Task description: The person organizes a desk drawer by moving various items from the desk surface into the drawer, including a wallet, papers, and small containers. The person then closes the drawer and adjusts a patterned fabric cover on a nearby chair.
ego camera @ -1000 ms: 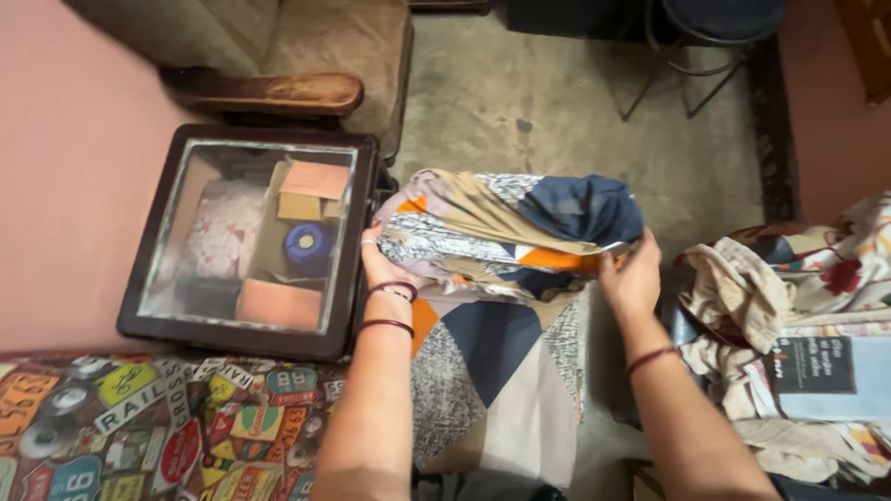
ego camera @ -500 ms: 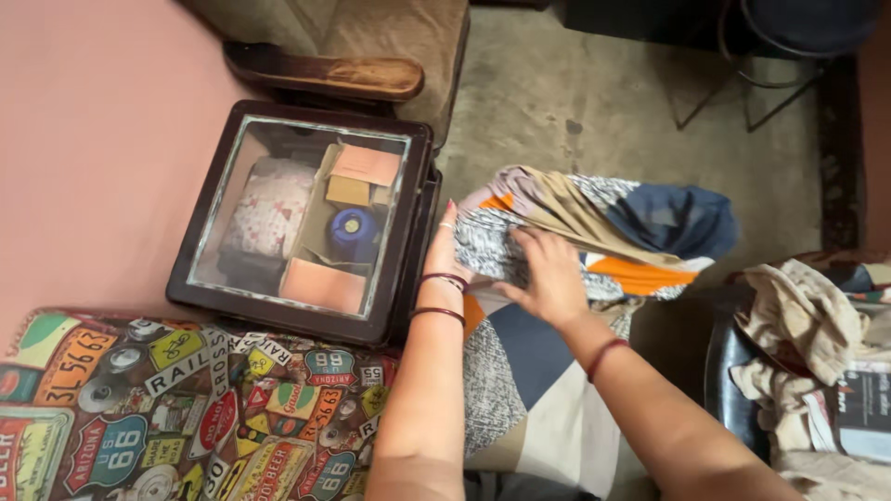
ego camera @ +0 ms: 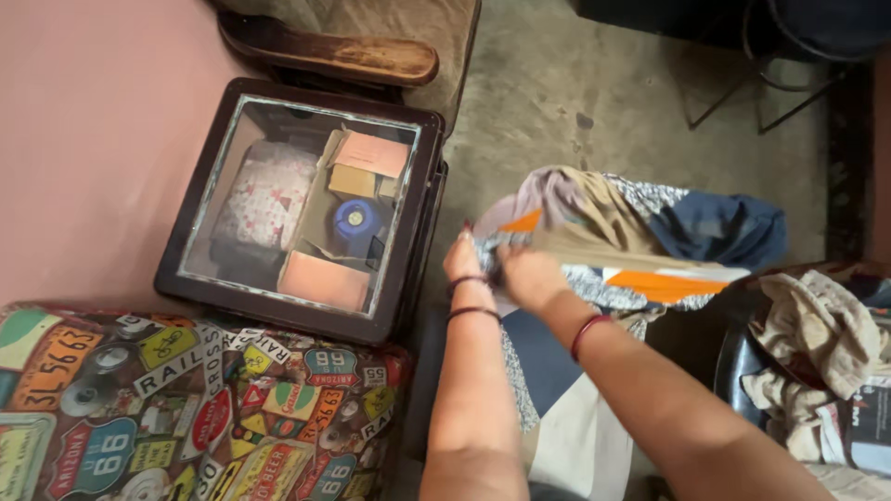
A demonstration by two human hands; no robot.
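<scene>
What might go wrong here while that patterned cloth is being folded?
Both hands, left hand and right hand, pinch one edge of the geometric patterned cloth; its far side is bunched and unheld, so it may slump apart. The hanging end could drag on the dusty concrete floor or brush the glass-topped dark wooden box.

We have a single view, worn on the head and tilted steeply down over the person's own forearms, which enter from the bottom edge. It sits close: the left hand [ego camera: 464, 263] and right hand [ego camera: 527, 276] meet near the centre, over patterned fabric [ego camera: 613, 223]. The glass-topped table [ego camera: 302, 209] lies left (floor beyond, at top).
</scene>
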